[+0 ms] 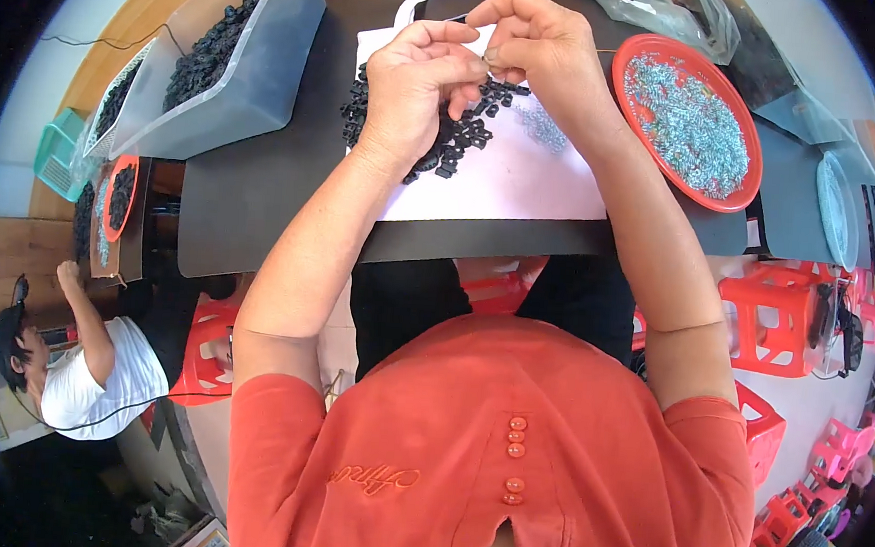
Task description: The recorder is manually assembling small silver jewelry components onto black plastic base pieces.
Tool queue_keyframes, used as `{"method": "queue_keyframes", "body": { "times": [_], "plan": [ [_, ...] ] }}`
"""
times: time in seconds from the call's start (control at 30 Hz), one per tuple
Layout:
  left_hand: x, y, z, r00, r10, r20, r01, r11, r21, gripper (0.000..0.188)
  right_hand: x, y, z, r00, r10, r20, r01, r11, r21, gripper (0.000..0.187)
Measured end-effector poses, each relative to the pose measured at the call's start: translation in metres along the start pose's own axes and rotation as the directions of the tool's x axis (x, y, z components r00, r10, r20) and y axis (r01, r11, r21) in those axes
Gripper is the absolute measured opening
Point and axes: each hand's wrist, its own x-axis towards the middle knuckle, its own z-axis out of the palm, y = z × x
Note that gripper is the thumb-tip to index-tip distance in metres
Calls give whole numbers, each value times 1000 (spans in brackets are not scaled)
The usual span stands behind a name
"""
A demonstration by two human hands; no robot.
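My left hand and my right hand meet above a pale cloth bag lying flat on the table. Thumb and fingers of both are pinched together, fingertips nearly touching. Whatever they grip is too small and too covered to make out. Beneath my left hand, small black plastic parts are spread over the bag, some hidden by that hand. A little heap of shiny, clear-looking pieces lies on the bag by my right wrist.
Right of my right forearm, a red round tray holds many small silvery pieces. A clear plastic bin of black parts stands at the table's left. Behind the tray lies a clear plastic bag. A person in white works at far left.
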Motion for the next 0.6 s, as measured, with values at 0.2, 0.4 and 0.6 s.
{"method": "queue_keyframes", "body": {
  "times": [0.2,0.4,0.6],
  "plan": [
    [6,3,-10,986,-124,109,140,977,-157,30,6,6,0,999,33,9,-34,968,249,23],
    [12,-3,-23,964,-163,208,218,935,-278,29,6,4,4,999,34,-40,-32,999,44,22],
    [5,4,-10,996,-58,72,63,996,-58,25,6,6,1,999,42,-16,-41,997,70,22]
  ]
}}
